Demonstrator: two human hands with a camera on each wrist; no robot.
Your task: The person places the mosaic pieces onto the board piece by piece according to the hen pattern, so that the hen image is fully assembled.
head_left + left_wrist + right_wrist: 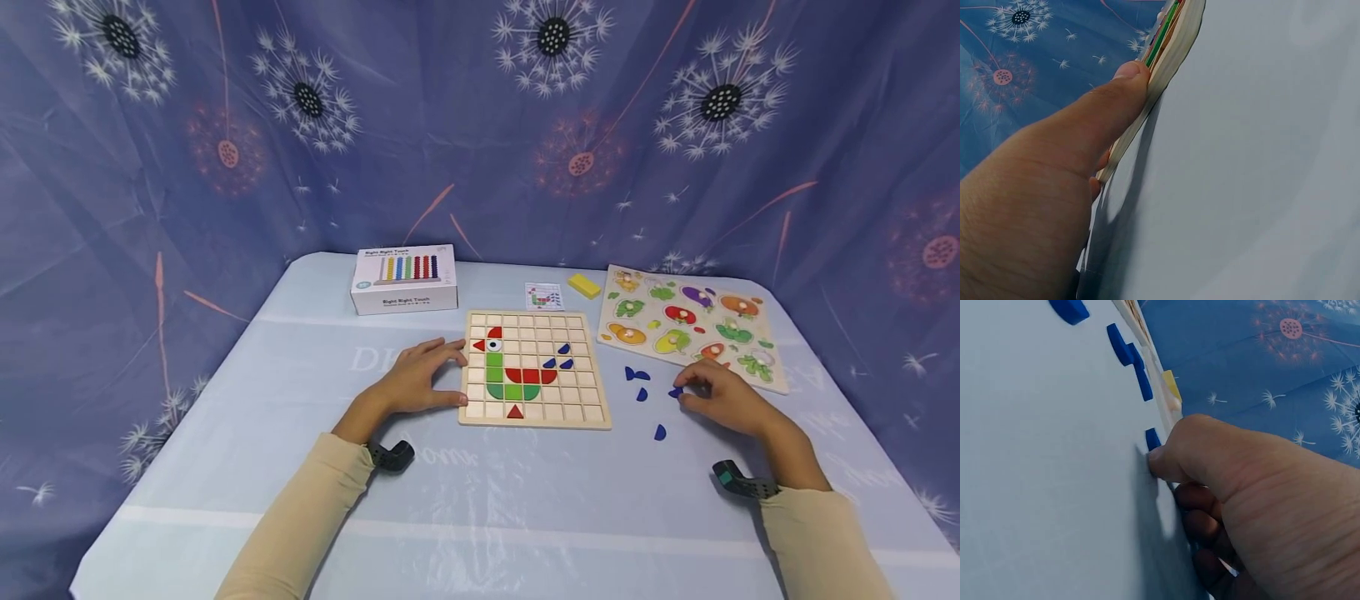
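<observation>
My left hand (420,377) rests at the left edge of a wooden grid board (555,416), thumb and fingertips spread along its rim. In the left wrist view, the thumb (1107,103) presses against the board's side (1175,53). Coloured tiles on the board make a bird: a white eye tile, red and green body tiles, and several blue tail tiles. Beyond the board's right side, my right hand (723,398) pinches a blue half-circle tile (675,392) between thumb and forefinger, low over the table. That same tile (1152,439) shows past the thumb tip in the right wrist view.
Several loose blue half-circle tiles (660,432) lie between board and right hand. A vegetable peg puzzle (652,315) stands behind that hand. Along the back are a white toy box (405,297), a small pattern card (543,297) and a yellow block (583,286). A patterned curtain (465,125) hangs behind.
</observation>
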